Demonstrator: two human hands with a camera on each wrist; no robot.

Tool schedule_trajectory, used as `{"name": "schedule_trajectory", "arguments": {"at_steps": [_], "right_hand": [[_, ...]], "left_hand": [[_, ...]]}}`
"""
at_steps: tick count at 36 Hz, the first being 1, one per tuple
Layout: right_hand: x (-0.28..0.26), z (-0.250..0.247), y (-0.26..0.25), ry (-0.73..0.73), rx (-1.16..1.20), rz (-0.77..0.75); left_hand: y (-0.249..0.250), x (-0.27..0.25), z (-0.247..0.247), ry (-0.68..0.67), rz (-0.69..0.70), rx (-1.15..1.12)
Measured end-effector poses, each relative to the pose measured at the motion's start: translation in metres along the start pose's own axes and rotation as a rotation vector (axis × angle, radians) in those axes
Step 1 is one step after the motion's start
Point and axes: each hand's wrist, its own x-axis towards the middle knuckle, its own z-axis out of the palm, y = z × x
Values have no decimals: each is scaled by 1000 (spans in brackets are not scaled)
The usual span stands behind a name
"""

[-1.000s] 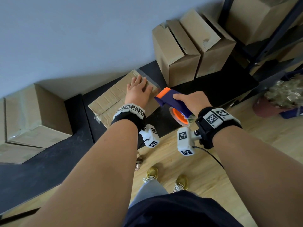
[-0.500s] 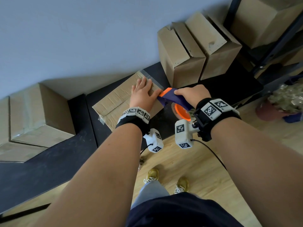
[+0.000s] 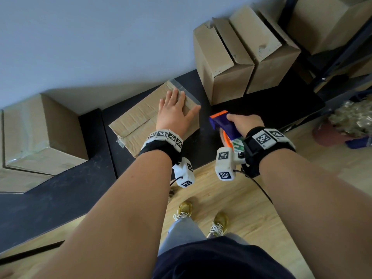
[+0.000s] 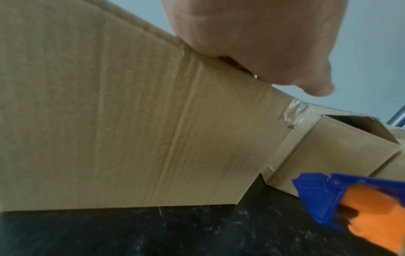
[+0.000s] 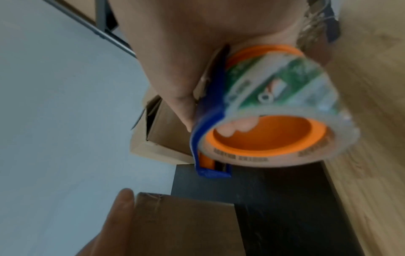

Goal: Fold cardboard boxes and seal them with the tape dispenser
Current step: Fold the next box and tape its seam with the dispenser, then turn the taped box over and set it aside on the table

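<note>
Our left hand [image 3: 175,115] lies flat on the closed brown cardboard box [image 3: 141,122] on the black bench, seemingly already taped along its far-right edge, while our right hand [image 3: 244,124] clasps the blue-and-orange tape dispenser [image 3: 223,125] just right of it, more sealing perhaps remaining.

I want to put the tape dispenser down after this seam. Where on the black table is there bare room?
Bare black table lies between the box under the left hand and the right hand holding the tape dispenser. Another strip runs left of that box, toward the big box. Crowded: two standing boxes at the wall.
</note>
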Motion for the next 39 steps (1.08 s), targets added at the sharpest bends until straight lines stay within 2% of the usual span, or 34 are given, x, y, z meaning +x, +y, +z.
{"name": "schedule_trajectory", "arguments": {"at_steps": [4,8,13,18,20,23,26,30,37,39], "right_hand": [[9,9,-1,11,-90,-74],[15,23,-2,-3,-279,-132],[27,39,7,-76,-416,-399],[34,53,14,-115,-597,-385],[35,57,14,-129,-624,-419],[33,61,11,-171,-700,-380],[27,61,0,-70,-752,-358],[18,56,-19,23,-675,-400],[-1,58,-47,-38,-415,-604],[-8,63,-52,-65,-361,-650]], "left_hand": [[-1,-2,2,11,28,71],[1,-3,4,38,34,110],[0,-4,4,89,69,172],[1,-8,-1,137,86,319],[2,-9,-3,135,87,321],[-2,-13,-3,152,89,259],[-10,-20,-3,198,114,184],[-15,-27,-6,237,159,180],[-17,-52,-9,266,104,186],[-18,-60,-9,225,92,153]]}}
